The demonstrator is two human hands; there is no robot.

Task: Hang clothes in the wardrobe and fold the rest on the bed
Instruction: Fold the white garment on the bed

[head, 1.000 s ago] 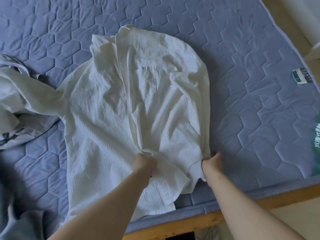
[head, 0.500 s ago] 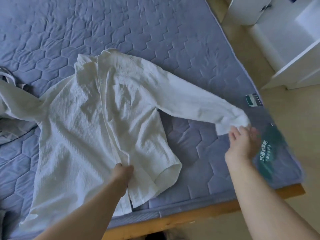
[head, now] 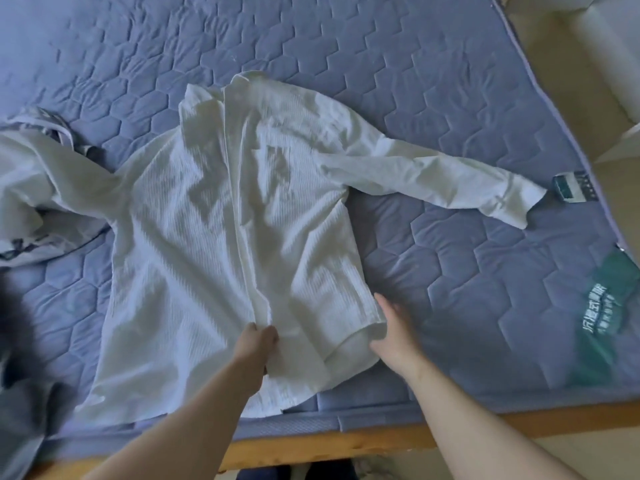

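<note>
Two hands: our left hand (head: 258, 341) sits with its fingers curled on the front opening of the white shirt (head: 207, 220), low down near the hem. Our right hand (head: 394, 329) lies with its fingers straight along the hem's corner, gripping nothing.
Shirt: it lies face up on the bed (head: 450, 98), collar away from us and hem at the near edge.
Change, sleeve: a second ago this sleeve was folded across the shirt's body. Now the outstretched sleeve (head: 433, 178) lies flat on the mattress, its cuff near the far side edge.
Change, right hand: it carried the cuff out, let it go, and has come back to the hem.
Left hand hold: it has stayed at the opening throughout. The fingertips are blurred, so we take it for a pinch on the cloth, not a mere press.
Other sleeve (head: 34, 174): it is bunched at our left, on top of a patterned garment (head: 20, 244).
Meaning: we judge the shirt is being spread flat, and no fold has been made yet.
Next: the other sleeve probably needs pulling clear before any folding.
Elsewhere: a dark garment (head: 20, 410) waits at the bed's near left corner.
</note>
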